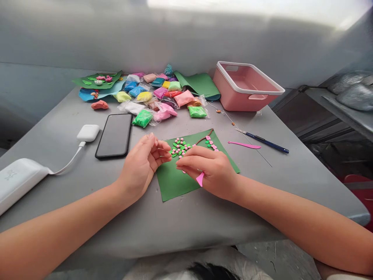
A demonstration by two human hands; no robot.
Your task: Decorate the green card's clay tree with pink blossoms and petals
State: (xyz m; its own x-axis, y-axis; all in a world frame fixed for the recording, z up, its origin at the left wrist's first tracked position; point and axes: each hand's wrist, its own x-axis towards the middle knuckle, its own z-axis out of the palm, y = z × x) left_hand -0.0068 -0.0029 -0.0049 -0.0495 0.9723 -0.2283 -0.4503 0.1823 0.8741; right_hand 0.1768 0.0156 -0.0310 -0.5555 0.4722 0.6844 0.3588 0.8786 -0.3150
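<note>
A green sheet (173,186) lies under both hands and bears a clay picture. Its brown clay branch (204,139) carries pink clay blossoms (211,144) and small green clay leaves (182,147), with pink dots clustered at the left. My right hand (215,169) is closed on a pink modelling tool (200,179), whose flared end sticks out below the fingers. The tool's other end is hidden by the hand. Beside the cluster, my left hand (142,161) rests on its side at the sheet's left edge. Its fingers are loosely curled and apart, with nothing visible in them.
Bagged coloured clay (142,118) is heaped at the back, near a pink basket (237,93). To the right lie a pink clay knife (244,145), a blue pen-like tool (266,143) and a thin wire (258,151). A phone (114,136) and white power bank (21,181) sit left.
</note>
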